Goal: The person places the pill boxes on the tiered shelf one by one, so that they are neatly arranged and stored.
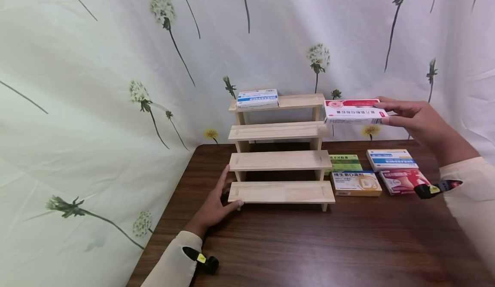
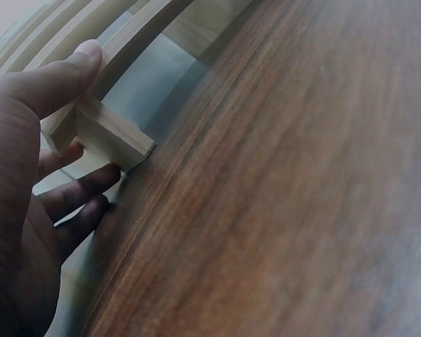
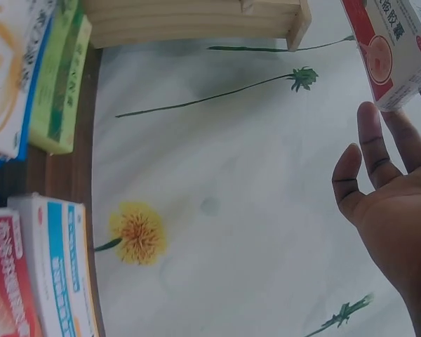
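Note:
A four-tier wooden stand [image 1: 280,161] rises in steps on the table. At the left end of its lowest step, my left hand [image 1: 212,209] grips the board, thumb at the front edge. In the left wrist view that thumb lies over the plank [image 2: 137,42], with the other fingers around the leg below. My right hand [image 1: 419,121] pinches a red and white medicine box [image 1: 353,111] by its right end, held up beside the top tier. In the right wrist view the same box [image 3: 400,42] is partly cut off. A blue and white medicine box [image 1: 257,99] lies on the top tier's left half.
Right of the stand, more boxes lie on the brown table [image 1: 286,244]: a green one [image 1: 345,162], an orange and white vitamin D box [image 1: 356,184], a blue and white one [image 1: 392,159] and a red one [image 1: 404,181]. A dandelion-print curtain [image 1: 270,59] hangs behind.

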`<act>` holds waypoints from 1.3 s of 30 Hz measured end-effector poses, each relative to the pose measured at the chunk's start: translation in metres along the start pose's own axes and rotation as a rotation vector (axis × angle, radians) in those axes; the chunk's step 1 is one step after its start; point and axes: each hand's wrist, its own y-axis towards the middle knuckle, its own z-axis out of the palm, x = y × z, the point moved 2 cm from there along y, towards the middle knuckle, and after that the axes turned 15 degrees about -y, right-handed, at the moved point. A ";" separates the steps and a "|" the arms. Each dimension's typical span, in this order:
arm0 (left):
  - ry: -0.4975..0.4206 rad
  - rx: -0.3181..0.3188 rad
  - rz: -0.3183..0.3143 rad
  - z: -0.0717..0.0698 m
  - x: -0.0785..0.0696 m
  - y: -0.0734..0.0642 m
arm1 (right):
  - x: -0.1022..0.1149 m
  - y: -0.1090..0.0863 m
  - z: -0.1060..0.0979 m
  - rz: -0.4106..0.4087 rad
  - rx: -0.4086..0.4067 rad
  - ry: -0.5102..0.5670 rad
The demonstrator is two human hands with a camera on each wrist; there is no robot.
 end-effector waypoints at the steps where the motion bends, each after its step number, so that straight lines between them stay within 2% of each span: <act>1: 0.000 -0.002 -0.002 0.000 0.000 0.000 | 0.001 0.002 0.000 -0.004 0.004 0.013; 10: -0.008 0.002 0.006 0.001 -0.001 0.000 | 0.009 0.027 0.010 -0.040 -0.040 0.106; 14: -0.007 0.001 0.009 0.000 -0.002 0.000 | 0.012 0.039 0.017 -0.056 -0.046 0.251; 17: -0.009 0.001 0.005 0.001 -0.001 0.000 | 0.013 0.048 0.021 -0.058 -0.040 0.304; 21: -0.010 -0.005 -0.003 0.001 0.001 0.000 | 0.015 0.056 0.025 -0.060 -0.027 0.252; 31: -0.007 -0.006 0.013 0.000 -0.001 -0.002 | 0.028 0.072 0.038 -0.114 0.006 0.253; 39: -0.005 0.000 0.014 0.000 0.000 -0.002 | 0.032 0.084 0.050 -0.028 0.019 0.211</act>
